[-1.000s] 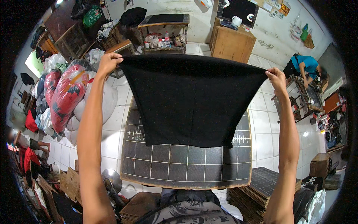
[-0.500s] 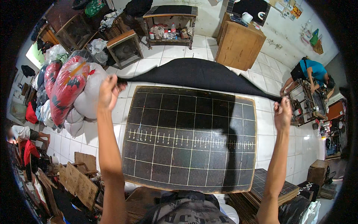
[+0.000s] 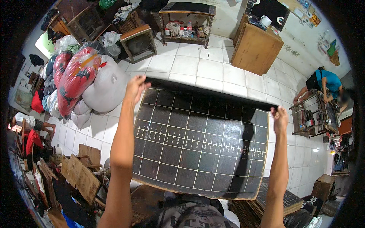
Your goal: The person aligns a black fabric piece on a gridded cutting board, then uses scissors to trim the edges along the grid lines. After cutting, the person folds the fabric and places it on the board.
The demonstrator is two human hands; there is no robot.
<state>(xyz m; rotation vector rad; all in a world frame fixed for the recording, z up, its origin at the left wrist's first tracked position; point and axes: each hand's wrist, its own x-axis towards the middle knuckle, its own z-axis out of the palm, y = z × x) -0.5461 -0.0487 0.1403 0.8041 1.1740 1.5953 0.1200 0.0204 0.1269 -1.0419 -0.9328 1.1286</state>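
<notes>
A length of black cloth point(image 3: 213, 95) is stretched between my two hands along the far edge of a dark board point(image 3: 197, 152) marked with a white grid and a scale of short ticks. At the board's far left corner, my left hand point(image 3: 135, 88) pinches one end of the cloth. The other end is gripped by my right hand point(image 3: 280, 118), just beyond the far right corner. Between them the cloth looks taut, narrow and nearly straight; seen this way, its full size is hidden.
Bulging bags, among them a red one point(image 3: 76, 79) and a grey one point(image 3: 106, 85), are heaped at left. More gridded boards point(image 3: 283, 197) are stacked at lower right. A wooden cabinet point(image 3: 255, 47) and a shelf table point(image 3: 186, 40) stand beyond. A person in blue point(image 3: 331, 83) bends at right.
The cloth, billowing upward in the middle before, has come down into a straight, taut strip at the board's far edge. Both hands have come a little closer together.
</notes>
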